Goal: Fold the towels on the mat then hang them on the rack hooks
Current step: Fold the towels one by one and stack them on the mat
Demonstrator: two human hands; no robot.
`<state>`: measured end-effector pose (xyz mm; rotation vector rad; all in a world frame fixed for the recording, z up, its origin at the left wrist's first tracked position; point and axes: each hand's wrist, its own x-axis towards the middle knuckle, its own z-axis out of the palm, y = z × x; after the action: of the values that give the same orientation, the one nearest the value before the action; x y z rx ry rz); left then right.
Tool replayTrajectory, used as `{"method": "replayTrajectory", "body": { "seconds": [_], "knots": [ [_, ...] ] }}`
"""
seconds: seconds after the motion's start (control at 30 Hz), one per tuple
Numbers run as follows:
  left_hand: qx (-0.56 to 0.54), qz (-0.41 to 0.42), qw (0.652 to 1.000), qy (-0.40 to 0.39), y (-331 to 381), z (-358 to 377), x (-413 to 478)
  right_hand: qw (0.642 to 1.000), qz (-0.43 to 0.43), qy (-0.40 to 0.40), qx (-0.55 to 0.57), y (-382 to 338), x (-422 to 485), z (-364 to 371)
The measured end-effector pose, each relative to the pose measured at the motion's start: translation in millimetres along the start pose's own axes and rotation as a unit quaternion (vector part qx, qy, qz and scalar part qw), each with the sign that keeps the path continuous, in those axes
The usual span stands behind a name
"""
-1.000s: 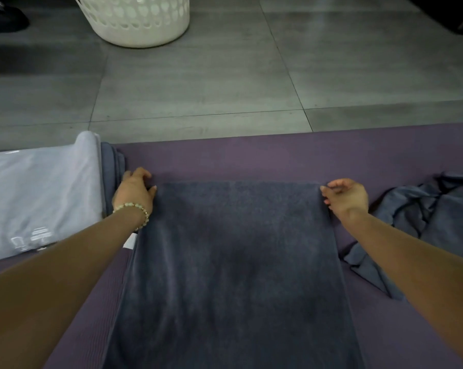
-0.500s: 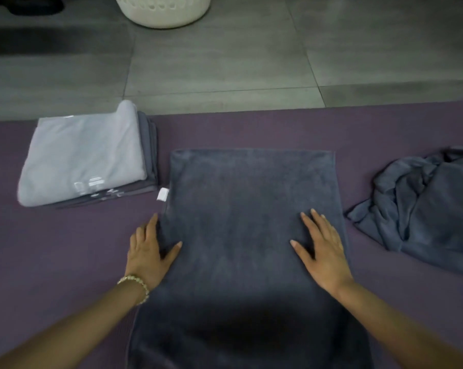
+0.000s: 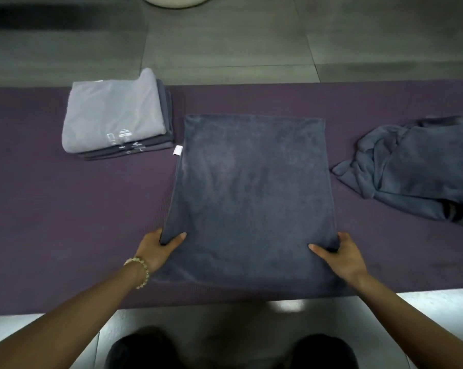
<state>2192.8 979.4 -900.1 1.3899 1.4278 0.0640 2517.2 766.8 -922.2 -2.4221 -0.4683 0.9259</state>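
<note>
Dark grey towel [image 3: 251, 195]: lying flat in the middle of the purple mat [image 3: 65, 222], with a small white tag [image 3: 177, 150] sticking out at its left edge.
Left hand [image 3: 155, 249]: gripping the towel's left edge near its near end, thumb lying on top and fingers curling under. A beaded bracelet [image 3: 141, 270] is sitting on the wrist.
Right hand [image 3: 342, 258]: gripping the right edge likewise, thumb on top.
Folded stack [image 3: 113, 121]: sitting on the mat just beside the towel's far left corner, with a pale grey towel lying on top.
Crumpled towel [image 3: 417, 169]: lying bunched on the mat to the right, apart from the flat one.
Basket [image 3: 175, 0]: showing only its white base, standing on the tiled floor beyond the mat.
</note>
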Motion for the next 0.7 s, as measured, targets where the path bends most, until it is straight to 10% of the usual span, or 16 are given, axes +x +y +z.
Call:
{"method": "replayTrajectory", "body": {
  "seconds": [0.17,0.5,0.7],
  "knots": [
    [0.034,-0.017,0.995,-0.094,-21,-19,-8,0.996,-0.023,-0.036,0.082,7,-14,-9],
    [-0.089,0.173,0.966,0.173,100,-32,74,0.946,-0.115,0.07,0.294,-104,65,-54],
    [-0.07,0.148,0.967,0.195,125,-39,135,0.941,-0.065,0.131,0.306,-121,136,-52]
  ]
}}
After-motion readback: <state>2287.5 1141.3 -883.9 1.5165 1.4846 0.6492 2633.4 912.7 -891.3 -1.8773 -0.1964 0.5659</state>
